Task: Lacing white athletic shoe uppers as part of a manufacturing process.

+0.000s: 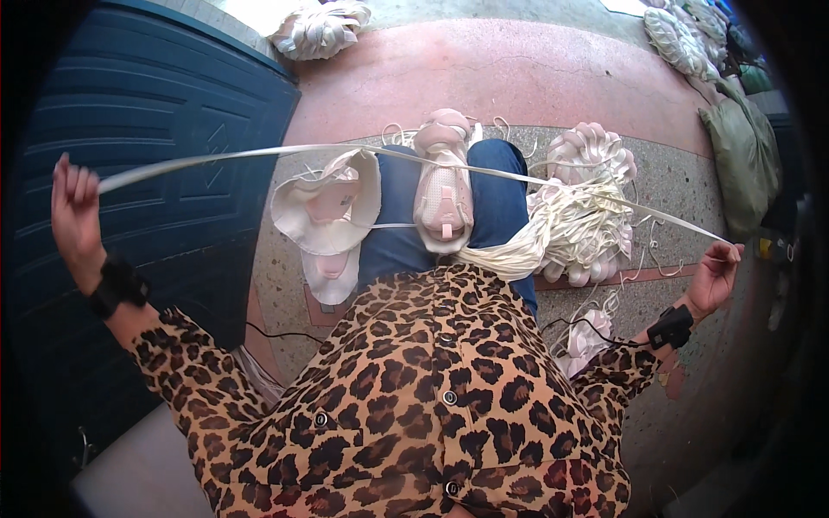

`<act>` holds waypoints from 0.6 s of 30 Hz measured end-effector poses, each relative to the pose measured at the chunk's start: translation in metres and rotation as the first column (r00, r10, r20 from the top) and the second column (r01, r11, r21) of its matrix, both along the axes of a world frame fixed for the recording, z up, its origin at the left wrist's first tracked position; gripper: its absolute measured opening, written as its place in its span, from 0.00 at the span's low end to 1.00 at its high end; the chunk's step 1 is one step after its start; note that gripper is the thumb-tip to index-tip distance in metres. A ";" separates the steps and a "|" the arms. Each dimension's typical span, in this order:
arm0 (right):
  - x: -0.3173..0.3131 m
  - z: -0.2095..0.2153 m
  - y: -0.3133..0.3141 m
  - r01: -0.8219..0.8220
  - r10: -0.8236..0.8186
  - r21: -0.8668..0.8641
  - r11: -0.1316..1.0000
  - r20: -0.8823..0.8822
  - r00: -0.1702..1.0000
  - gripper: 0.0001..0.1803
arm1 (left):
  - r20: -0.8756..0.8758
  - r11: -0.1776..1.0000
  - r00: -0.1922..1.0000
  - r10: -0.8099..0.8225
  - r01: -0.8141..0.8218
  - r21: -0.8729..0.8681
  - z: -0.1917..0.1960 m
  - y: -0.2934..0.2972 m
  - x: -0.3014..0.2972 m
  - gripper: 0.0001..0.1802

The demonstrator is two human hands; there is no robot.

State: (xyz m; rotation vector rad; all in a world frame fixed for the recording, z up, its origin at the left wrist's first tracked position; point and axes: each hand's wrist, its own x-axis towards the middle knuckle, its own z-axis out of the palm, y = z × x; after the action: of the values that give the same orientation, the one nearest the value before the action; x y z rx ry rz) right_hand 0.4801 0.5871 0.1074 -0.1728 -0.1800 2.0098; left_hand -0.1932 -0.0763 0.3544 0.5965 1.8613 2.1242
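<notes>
A long white shoelace (pixel 250 154) is stretched wide across my lap, running over a pale pink shoe upper (pixel 445 194) propped between my knees. At the far left my left hand (pixel 76 203) is closed on one end of the lace. My right hand (pixel 715 274), out to the right and lower, pinches the other end. A bundle of loose white laces (pixel 557 229) spills from my lap to the right. By my left knee rest white and pink shoe uppers (pixel 341 194), one showing its hollow inside.
A dark blue panelled door (pixel 173 129) stands close on the left. Stacked uppers (pixel 596 147) sit right of my knee, with another upper (pixel 587 332) lower down. A greenish sack (pixel 744 142) and bundled uppers (pixel 678 39) are at the right; another bundle (pixel 321 30) lies far ahead.
</notes>
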 end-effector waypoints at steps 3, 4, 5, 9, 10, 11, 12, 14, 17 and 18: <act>-0.053 0.002 -0.030 -0.037 0.005 0.108 0.993 0.286 0.958 0.16 | -0.276 0.907 0.940 0.202 -0.286 -0.309 -0.008 0.094 0.035 0.20; -0.085 0.003 -0.048 -0.058 -0.043 0.202 0.978 0.464 0.885 0.17 | -0.377 0.832 0.899 0.223 -0.377 -0.407 -0.012 0.118 0.044 0.21; -0.109 0.004 -0.066 -0.172 -0.052 0.301 0.938 0.614 0.787 0.17 | -0.386 0.814 0.915 0.122 -0.315 -0.489 -0.028 0.133 0.034 0.20; -0.206 -0.037 -0.134 -0.695 -0.379 0.455 0.556 0.884 0.275 0.14 | -0.187 0.821 0.938 -0.293 0.147 -0.551 -0.107 0.198 0.042 0.16; -0.224 -0.048 -0.151 -0.786 -0.489 0.438 0.436 0.848 0.202 0.13 | -0.214 0.785 0.904 -0.369 0.180 -0.593 -0.112 0.220 0.068 0.15; -0.241 -0.056 -0.169 -0.816 -0.516 0.453 0.360 0.825 0.230 0.11 | -0.233 0.743 0.866 -0.442 0.208 -0.637 -0.117 0.239 0.096 0.15; -0.259 -0.061 -0.186 -0.802 -0.515 0.519 0.296 0.794 0.323 0.08 | -0.223 0.741 0.857 -0.464 0.238 -0.628 -0.123 0.250 0.115 0.14; -0.285 -0.072 -0.209 -0.812 -0.503 0.566 0.140 0.747 0.434 0.06 | -0.195 0.740 0.830 -0.522 0.328 -0.588 -0.130 0.263 0.141 0.14; -0.316 -0.076 -0.230 -0.869 -0.576 0.491 -0.064 0.693 0.434 0.05 | -0.082 0.732 0.849 -0.522 0.397 -0.554 -0.134 0.262 0.161 0.12; -0.327 -0.076 -0.237 -0.868 -0.586 0.484 -0.113 0.673 0.451 0.06 | -0.042 0.733 0.868 -0.494 0.390 -0.557 -0.141 0.257 0.166 0.12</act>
State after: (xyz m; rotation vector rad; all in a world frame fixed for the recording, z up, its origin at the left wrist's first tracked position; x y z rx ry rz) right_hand 0.1527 0.3496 0.0314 -0.1579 -2.7035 1.0708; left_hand -0.0274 0.1811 0.2139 1.0036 2.0217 1.2002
